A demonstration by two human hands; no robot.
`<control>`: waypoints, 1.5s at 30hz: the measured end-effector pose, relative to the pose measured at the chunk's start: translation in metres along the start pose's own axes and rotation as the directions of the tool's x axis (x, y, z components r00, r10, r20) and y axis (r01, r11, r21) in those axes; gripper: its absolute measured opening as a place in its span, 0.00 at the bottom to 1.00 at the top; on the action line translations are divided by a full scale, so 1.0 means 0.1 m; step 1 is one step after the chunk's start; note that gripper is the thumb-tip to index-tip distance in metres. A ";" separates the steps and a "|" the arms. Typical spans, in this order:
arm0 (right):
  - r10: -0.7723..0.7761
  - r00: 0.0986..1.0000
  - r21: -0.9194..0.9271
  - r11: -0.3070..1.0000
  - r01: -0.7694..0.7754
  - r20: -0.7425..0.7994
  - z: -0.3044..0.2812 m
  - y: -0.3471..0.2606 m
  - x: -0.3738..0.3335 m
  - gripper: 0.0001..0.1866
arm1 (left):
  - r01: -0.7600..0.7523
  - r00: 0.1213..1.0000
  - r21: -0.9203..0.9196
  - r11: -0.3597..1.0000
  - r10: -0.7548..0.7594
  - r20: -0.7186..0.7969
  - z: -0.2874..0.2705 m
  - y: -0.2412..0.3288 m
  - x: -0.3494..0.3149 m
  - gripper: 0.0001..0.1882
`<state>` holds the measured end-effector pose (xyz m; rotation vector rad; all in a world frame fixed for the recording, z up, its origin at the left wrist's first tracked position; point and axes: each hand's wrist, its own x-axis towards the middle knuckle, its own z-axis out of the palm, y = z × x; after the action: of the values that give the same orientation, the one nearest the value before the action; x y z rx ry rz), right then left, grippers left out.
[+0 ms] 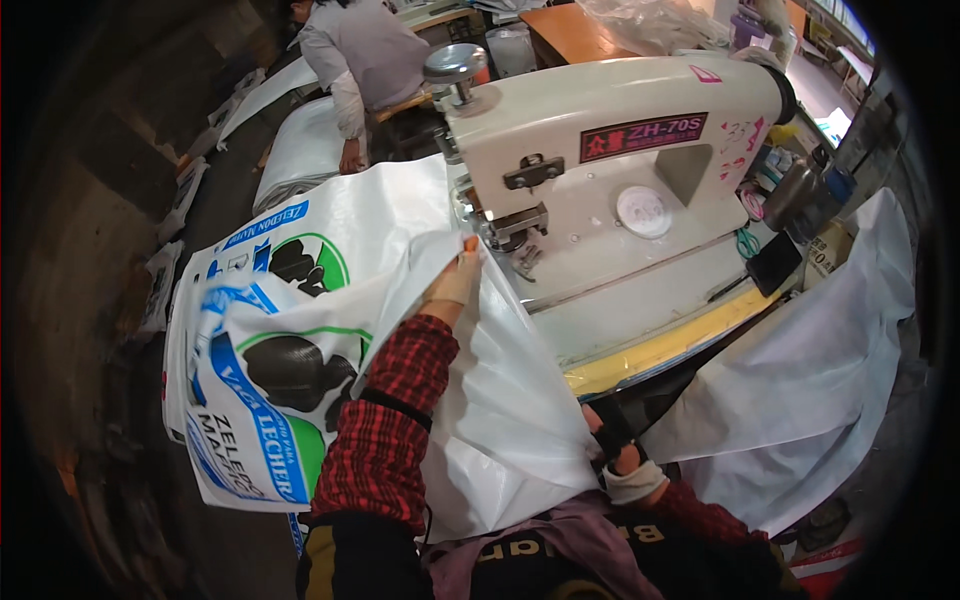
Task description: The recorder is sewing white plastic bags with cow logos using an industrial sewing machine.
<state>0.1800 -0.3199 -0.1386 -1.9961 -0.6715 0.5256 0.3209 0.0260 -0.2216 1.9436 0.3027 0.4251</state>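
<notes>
A white printed sack (520, 420) of woven plastic stretches from the sewing machine's needle area down to my lap. My left hand (455, 280) pinches its upper edge just left of the presser foot (525, 262). Lower down, my right hand (618, 448), with black wrapping and a white band at the wrist, is closed at the sack's right edge; its fingers are partly hidden. Under my left forearm lies a stack of similar sacks (300, 235), printed in blue, green and black. The cream sewing machine (620, 110) stands ahead, its bed right of my left hand.
Another white sack (800, 370) hangs over the right side. Scissors with teal handles (747, 243) and a black flat object (775, 265) lie on the machine table, which has a yellow front edge (670, 340). Behind, a person (370, 60) sits beside piled white sheets (300, 150).
</notes>
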 end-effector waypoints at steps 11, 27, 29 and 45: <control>-0.016 0.944 -0.458 0.872 0.175 0.331 0.20 0.64 -0.12 0.18 | -0.212 0.933 0.823 0.526 -0.143 0.331 -0.09 1.07 0.16 0.21; 0.141 0.982 -0.174 0.978 -0.118 0.127 -0.18 -0.10 0.40 0.22 | -0.154 0.950 0.894 0.421 -0.187 0.252 -0.14 0.89 0.69 0.23; 0.151 0.979 -0.162 0.978 -0.129 0.134 -0.20 -0.10 0.38 0.23 | -0.140 0.959 0.889 0.437 -0.163 0.231 -0.11 0.83 0.77 0.24; 0.096 0.979 -0.165 0.984 -0.066 0.181 -0.30 -0.12 1.43 0.30 | -0.413 0.178 0.535 0.737 -0.511 0.841 -0.79 2.06 -0.28 0.19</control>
<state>0.3036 -0.2425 -0.1270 -2.1478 -0.7696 0.7376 0.2655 -0.0010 -0.0079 2.4493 -0.4651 -1.3359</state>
